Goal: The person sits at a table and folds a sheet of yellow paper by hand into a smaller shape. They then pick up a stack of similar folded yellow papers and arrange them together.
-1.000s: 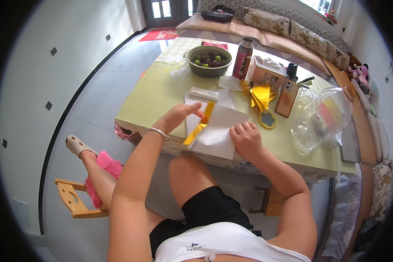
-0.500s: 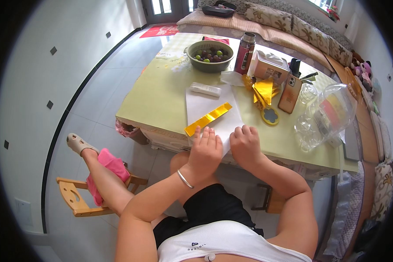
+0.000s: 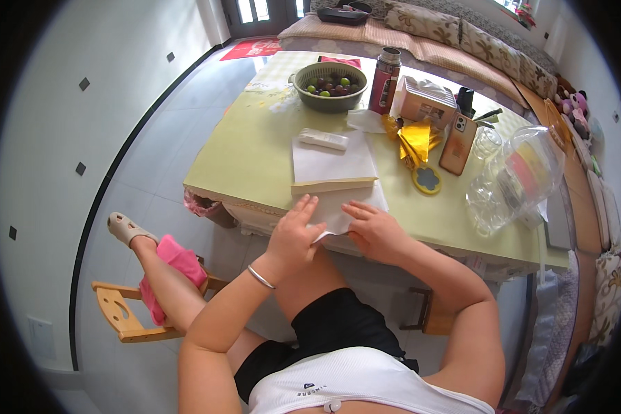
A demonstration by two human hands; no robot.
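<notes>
A white paper sheet (image 3: 337, 205) lies at the near edge of the table, its close side lifted between my hands. My left hand (image 3: 293, 231) is on its left part, fingers stretched forward and thumb at the lifted edge. On the right side, my right hand (image 3: 376, 232) has its fingers over the paper and thumb near the same edge. A narrow pale-yellow strip (image 3: 333, 185) lies crosswise just beyond my fingertips. Behind it is more white paper (image 3: 331, 164), with a white oblong object (image 3: 323, 139) on top.
Beyond are a colander (image 3: 310, 100) of grapes, a red thermos (image 3: 385, 81), a tissue box (image 3: 426, 102) and crumpled gold foil (image 3: 415, 141). Yellow-handled scissors (image 3: 426, 181), a phone (image 3: 458, 145) and a clear plastic bottle (image 3: 514, 181) lie to the right. A wooden chair (image 3: 127, 317) stands left.
Both hands have moved slightly left, and the right fingers have uncurled over the paper. The strip, bright gold and slanted before, now looks pale and lies level. The near paper edge has lifted.
</notes>
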